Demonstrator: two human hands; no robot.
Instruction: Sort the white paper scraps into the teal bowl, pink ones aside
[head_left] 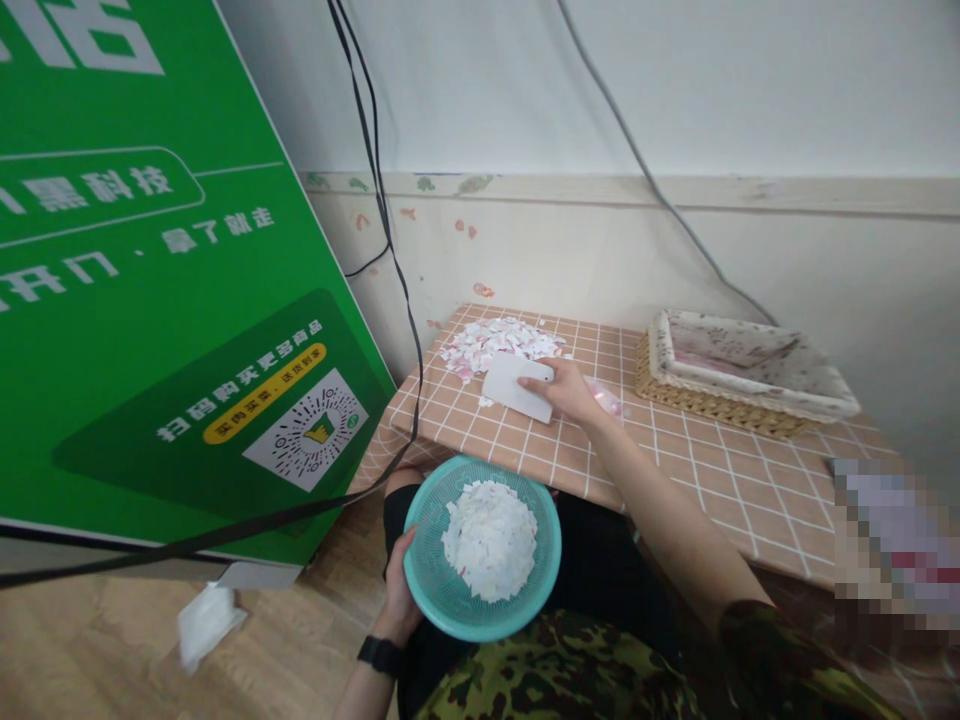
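Note:
My left hand (pixel 401 585) grips the rim of a teal plastic colander (pixel 551 545), held over my lap just below the table edge. Inside the colander lies a heap of small white paper scraps (pixel 491 542). Over the table, my right hand (pixel 564 390) pinches a flat white scraper card (pixel 517 385) between thumb and fingers. The card is tilted at the near side of a loose pile of white and pink paper scraps (pixel 499 342), covering part of it. A pinkish clear plastic piece (pixel 606 397) lies beside my right wrist.
A cloth-lined wicker basket (pixel 720 400) stands on the right of the checked tablecloth (pixel 675 470). On the left rises a green cabinet (pixel 187 300) with a black strap (pixel 409 310) hanging in front. A white plastic bag (pixel 210 620) lies on the floor. A blurred patch hides an item at far right.

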